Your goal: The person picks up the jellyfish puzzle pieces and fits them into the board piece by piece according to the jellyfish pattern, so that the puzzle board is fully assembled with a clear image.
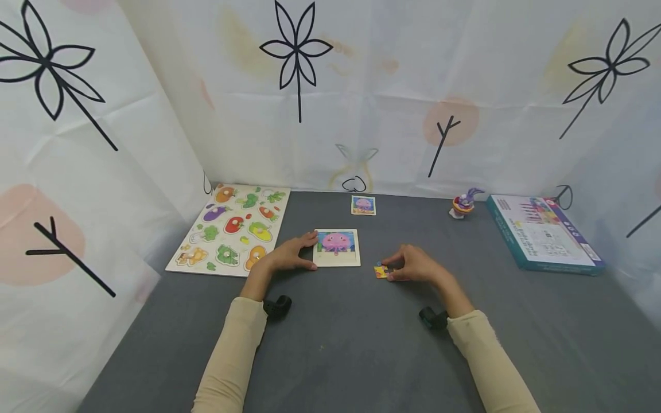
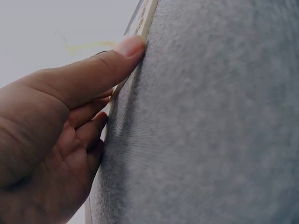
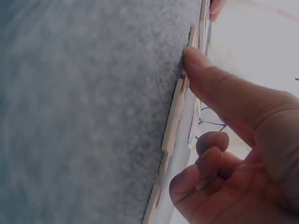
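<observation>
A square wooden puzzle tray [image 1: 337, 257] lies mid-table, a pink octopus-like figure in its picture part and bare wood along its lower side. My left hand [image 1: 290, 253] rests against the tray's left edge, thumb near the lower corner and index finger near the upper one. In the left wrist view the thumb [image 2: 107, 70] lies straight along that edge. Right of the tray, my right hand [image 1: 415, 265] pinches a yellow jigsaw piece [image 1: 381, 272] between thumb and index finger, low at the table. Its other fingers hang loosely curled. More jigsaw pieces [image 3: 173, 121] lie flat beneath this hand, mostly hidden.
A small picture card [image 1: 364, 205] with a similar pink figure lies behind the tray. A vegetable board [image 1: 240, 229] occupies the back left. Toward the back right stand a small purple-topped figurine [image 1: 463, 203] and a flat teal-sided box [image 1: 544, 232]. Printed cloth [image 1: 361, 115] walls the table's back.
</observation>
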The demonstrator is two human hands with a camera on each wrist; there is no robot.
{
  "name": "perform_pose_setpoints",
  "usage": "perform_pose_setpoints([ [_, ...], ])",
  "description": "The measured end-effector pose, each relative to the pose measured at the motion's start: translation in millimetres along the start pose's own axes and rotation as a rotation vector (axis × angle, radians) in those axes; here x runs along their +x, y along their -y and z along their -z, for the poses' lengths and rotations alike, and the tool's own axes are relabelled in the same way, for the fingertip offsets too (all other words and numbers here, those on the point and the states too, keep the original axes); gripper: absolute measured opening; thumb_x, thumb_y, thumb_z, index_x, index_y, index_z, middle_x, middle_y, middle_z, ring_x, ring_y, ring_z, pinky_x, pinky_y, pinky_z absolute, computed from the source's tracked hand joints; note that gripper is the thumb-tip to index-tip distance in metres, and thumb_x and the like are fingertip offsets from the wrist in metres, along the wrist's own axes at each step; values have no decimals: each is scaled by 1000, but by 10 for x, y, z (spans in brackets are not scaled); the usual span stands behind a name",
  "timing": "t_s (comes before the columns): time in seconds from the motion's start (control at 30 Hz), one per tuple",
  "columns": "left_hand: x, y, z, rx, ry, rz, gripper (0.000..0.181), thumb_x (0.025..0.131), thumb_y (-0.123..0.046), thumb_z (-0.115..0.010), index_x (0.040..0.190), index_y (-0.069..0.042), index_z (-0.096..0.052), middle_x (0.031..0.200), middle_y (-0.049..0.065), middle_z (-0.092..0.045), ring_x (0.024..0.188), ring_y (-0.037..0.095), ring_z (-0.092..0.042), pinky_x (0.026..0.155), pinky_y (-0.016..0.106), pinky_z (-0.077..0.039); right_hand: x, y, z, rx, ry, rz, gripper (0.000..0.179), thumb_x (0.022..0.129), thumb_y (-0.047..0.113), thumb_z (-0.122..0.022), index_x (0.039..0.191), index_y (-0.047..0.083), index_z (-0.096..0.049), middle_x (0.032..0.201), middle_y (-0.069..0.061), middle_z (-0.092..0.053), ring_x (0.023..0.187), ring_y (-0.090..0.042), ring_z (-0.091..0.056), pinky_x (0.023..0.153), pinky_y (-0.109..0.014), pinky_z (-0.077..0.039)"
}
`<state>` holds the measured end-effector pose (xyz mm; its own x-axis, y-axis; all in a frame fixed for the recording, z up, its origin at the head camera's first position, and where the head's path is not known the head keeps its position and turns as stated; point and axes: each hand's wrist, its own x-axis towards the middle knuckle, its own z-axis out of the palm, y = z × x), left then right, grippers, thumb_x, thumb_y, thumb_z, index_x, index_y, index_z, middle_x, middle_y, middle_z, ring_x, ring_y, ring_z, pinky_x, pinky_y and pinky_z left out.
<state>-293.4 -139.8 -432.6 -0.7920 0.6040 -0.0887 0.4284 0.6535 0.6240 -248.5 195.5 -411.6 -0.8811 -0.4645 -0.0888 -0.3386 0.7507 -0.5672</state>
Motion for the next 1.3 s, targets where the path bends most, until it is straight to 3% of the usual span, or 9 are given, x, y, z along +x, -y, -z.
perform_pose_setpoints([
  [0.07,-6,-2,11,0,-1,0,80,79,-28,-72,143,-5,-31,153,10,-19,141,35,-15,111,53,-16,8,-3,-7,4,-5,-8,35,72,16,-77,106,5,-71,85,-13,-61,75,-21,-46,66,-29,-37],
  [0.13,-8,-3,18,2,-2,-2,79,79,-28,-72,143,-5,-31,153,10,-20,140,35,-16,111,53,-17,17,-4,-14,5,-11,-24,33,73,15,-76,105,6,-71,97,-18,-66,97,-34,-55,82,-40,-44],
  [0.27,-10,-2,31,-1,-2,-4,79,79,-28,-72,143,-4,-31,153,10,-20,141,34,-16,112,52,-17,24,8,-13,-10,-13,-37,30,75,15,-73,105,7,-71,112,-22,-64,129,-48,-32,104,-58,-27],
  [0.47,-22,11,41,13,0,13,81,79,-28,-72,143,-5,-30,153,9,-19,141,34,-15,112,52,-16,40,63,6,-58,-18,-17,28,78,16,-72,104,7,-72,113,-27,-61,116,-46,-46,96,-54,-36],
  [0.6,-22,26,38,13,1,11,81,78,-28,-72,143,-5,-30,153,9,-19,141,34,-16,112,52,-17,65,94,8,-85,-14,15,26,78,16,-72,102,6,-72,99,-18,-63,97,-37,-54,82,-46,-43],
  [0.8,-29,44,36,10,-2,5,81,78,-28,-72,143,-4,-31,153,10,-20,140,35,-17,111,52,-18,103,91,0,-57,8,53,25,77,16,-73,99,4,-73,83,-8,-55,70,-15,-44,63,-27,-34],
  [1.1,-34,12,42,0,-7,8,80,78,-28,-72,143,-5,-31,153,10,-21,140,37,-17,111,54,-17,153,30,-21,-50,-4,113,26,75,19,-75,97,4,-73,82,-7,-54,70,-14,-44,63,-26,-35],
  [1.2,-36,5,42,-5,-8,3,80,78,-28,-73,143,-5,-32,153,10,-21,140,37,-16,111,54,-16,180,65,-25,-30,-18,92,27,76,21,-75,99,6,-73,93,-11,-60,88,-25,-55,81,-38,-44],
  [1.3,-32,6,43,-7,-7,-6,80,78,-27,-73,142,-4,-32,153,11,-21,140,35,-16,111,54,-15,231,107,-37,5,-38,77,27,78,21,-73,102,8,-72,110,-17,-64,119,-38,-48,100,-52,-35],
])
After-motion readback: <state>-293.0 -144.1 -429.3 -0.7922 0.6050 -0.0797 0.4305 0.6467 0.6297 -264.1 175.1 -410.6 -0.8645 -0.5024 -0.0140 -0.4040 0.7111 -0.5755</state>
